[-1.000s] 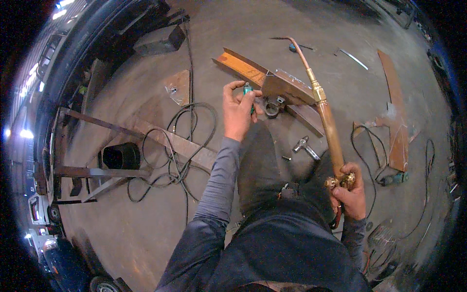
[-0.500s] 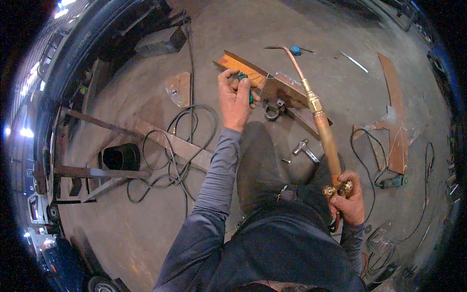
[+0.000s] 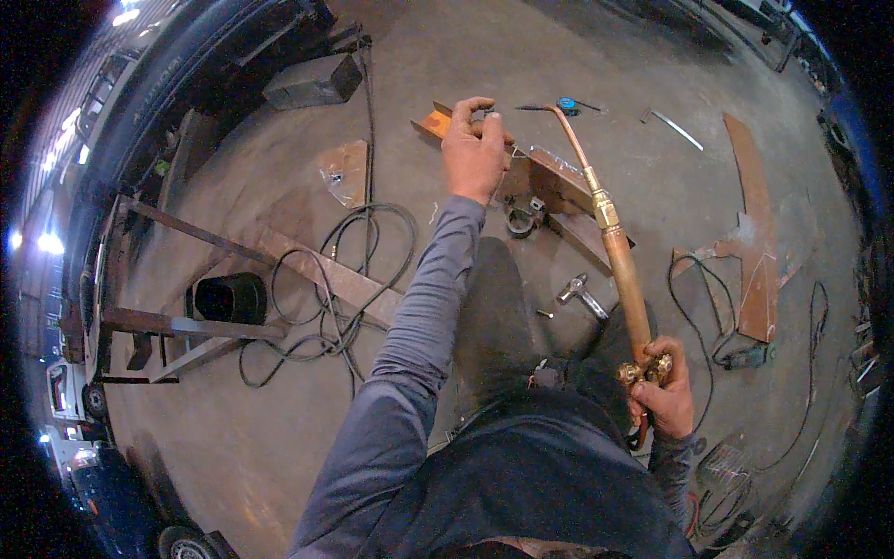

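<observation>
My right hand [image 3: 666, 396] is wrapped round the valve end of a brass and copper gas torch [image 3: 627, 284]. The torch points away from me, its thin bent neck turning left at the tip; no flame shows. Close to that tip, on its left, my left hand [image 3: 473, 158] is closed in a pinch. Only a small dark end shows between its finger and thumb; half a second earlier a green lighter was visible in this hand. Beneath both lies a rusty steel section [image 3: 549, 186] with an orange-brown far end. A dark ring-shaped metal piece [image 3: 521, 221] rests beside it.
A hammer [image 3: 584, 296] lies between my legs. At left are looped hoses [image 3: 372, 210] and a steel frame [image 3: 196, 326]. Rusty plates [image 3: 752, 233] and a corded grinder [image 3: 748, 356] lie at right; a blue tape measure [image 3: 566, 106] is farther off.
My left hand has moved forward and right, closer to the torch tip, and the green lighter is now mostly hidden. My right hand keeps its grip; the view has shifted slightly.
</observation>
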Demonstrator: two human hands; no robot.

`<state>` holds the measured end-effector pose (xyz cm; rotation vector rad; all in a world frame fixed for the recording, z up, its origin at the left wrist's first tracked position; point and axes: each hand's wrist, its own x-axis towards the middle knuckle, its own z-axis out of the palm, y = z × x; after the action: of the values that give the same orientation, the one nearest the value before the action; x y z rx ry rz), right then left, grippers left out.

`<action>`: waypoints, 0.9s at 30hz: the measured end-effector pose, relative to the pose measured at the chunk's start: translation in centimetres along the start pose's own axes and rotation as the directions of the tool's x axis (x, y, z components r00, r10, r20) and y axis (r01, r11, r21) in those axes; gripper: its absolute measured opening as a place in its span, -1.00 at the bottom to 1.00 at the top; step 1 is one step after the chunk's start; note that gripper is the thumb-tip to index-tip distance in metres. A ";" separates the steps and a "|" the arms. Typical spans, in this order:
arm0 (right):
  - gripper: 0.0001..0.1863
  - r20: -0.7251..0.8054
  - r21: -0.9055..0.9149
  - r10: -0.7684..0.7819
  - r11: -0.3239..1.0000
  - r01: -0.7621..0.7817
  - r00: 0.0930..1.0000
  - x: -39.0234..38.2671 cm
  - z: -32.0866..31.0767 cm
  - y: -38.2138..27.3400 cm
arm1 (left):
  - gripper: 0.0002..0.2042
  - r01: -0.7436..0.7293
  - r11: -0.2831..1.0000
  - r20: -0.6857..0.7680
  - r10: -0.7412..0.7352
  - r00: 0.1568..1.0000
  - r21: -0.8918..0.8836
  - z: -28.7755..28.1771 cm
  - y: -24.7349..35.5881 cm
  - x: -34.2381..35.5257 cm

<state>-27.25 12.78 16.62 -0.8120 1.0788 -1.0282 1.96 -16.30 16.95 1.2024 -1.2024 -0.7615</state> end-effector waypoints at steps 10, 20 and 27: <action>-0.41 0.003 0.025 -0.006 1.000 0.006 1.000 -0.2 -0.6 0.5 | -0.73 -0.061 0.998 -0.016 0.061 0.998 -0.025 1.3 -0.9 -0.3; -0.48 -0.081 -0.057 -0.073 0.996 0.068 0.994 -0.7 -0.3 1.0 | -0.73 -0.151 0.981 0.222 0.122 0.967 0.118 -1.0 0.2 -16.9; -0.49 -0.125 -0.044 -0.187 0.982 0.182 0.975 0.1 -0.2 2.6 | -0.66 0.333 0.904 0.780 0.000 0.626 -0.268 1.9 0.3 -24.1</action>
<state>-26.76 13.59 14.14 -0.8947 1.1469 -1.2360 -5.91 5.55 10.36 0.6356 -1.5172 -1.7023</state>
